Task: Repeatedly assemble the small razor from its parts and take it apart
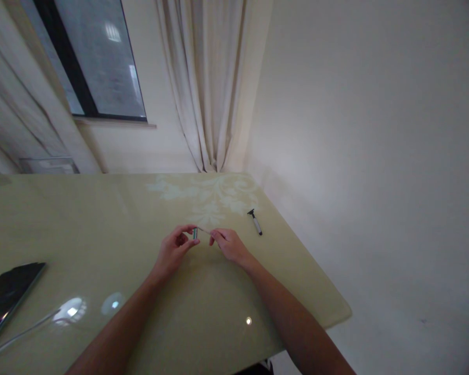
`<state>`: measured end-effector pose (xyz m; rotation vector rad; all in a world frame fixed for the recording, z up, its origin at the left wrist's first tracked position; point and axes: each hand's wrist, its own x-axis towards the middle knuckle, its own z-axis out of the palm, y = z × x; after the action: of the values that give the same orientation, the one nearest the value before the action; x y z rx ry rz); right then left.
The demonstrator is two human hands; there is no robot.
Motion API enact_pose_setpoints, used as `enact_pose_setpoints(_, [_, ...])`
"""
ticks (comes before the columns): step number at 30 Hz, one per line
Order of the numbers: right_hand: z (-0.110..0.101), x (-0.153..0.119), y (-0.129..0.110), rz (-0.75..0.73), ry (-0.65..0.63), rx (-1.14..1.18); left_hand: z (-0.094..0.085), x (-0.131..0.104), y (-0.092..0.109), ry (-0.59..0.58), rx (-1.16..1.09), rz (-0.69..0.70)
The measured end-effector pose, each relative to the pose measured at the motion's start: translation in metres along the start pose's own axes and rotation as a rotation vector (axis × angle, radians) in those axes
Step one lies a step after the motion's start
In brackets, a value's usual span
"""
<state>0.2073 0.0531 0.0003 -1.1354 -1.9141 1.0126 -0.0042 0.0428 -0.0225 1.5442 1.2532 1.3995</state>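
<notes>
Between the thumb and fingertips of my left hand [179, 242] is a razor cartridge [195, 233], small, narrow and held on end, with a green strip along it. My right hand [227, 242] pinches a thin pale stick [204, 230], whose far end reaches the top of the cartridge. Whether the stick has a special tip is too small to tell. Beyond my right hand lies a razor [255, 222] with a grey and black handle and a dark T-shaped top pointing away from me. Both hands are just above the table.
The glossy pale green table [101, 229] has a white floral pattern at its far end. A dark flat-screened device [11, 294] and a white cable [27, 332] are at the left. A wall [355, 182] runs along the right edge; a curtain [207, 88] hangs behind.
</notes>
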Motion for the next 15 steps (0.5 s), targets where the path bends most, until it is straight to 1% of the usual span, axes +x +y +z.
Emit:
enact_pose_setpoints(1, [-0.0002,0.0000,-0.0001,-0.002,-0.001,0.003,0.0007,-0.0006,0.0005,-0.006,0.001,-0.001])
enact_pose_setpoints(4, [-0.0003,0.0000,-0.0001,-0.038,-0.064,-0.002,0.0025,-0.0013,-0.0005,-0.008,0.012,0.000])
enact_pose_setpoints(5, [-0.0003,0.0000,0.0002,-0.043,-0.065,-0.022,0.0027,-0.0011,-0.0016,-0.003,0.016,0.000])
enact_pose_setpoints(8, [0.0001,0.0003,0.0012,-0.013,0.009,-0.085,0.0023,0.0002,-0.0052,0.006,0.013,-0.003])
enact_pose_setpoints(9, [0.0004,0.0003,0.0015,-0.011,0.009,-0.082,0.0020,0.0005,-0.0060,0.003,0.011,-0.008])
enact_pose_setpoints(13, [0.0022,-0.0003,0.0021,-0.055,-0.072,-0.051,0.0017,0.0004,-0.0069,-0.009,0.015,-0.023])
enact_pose_setpoints(15, [0.0021,-0.0002,0.0024,-0.027,-0.032,-0.092,0.0025,0.0000,-0.0063,-0.003,0.015,-0.025])
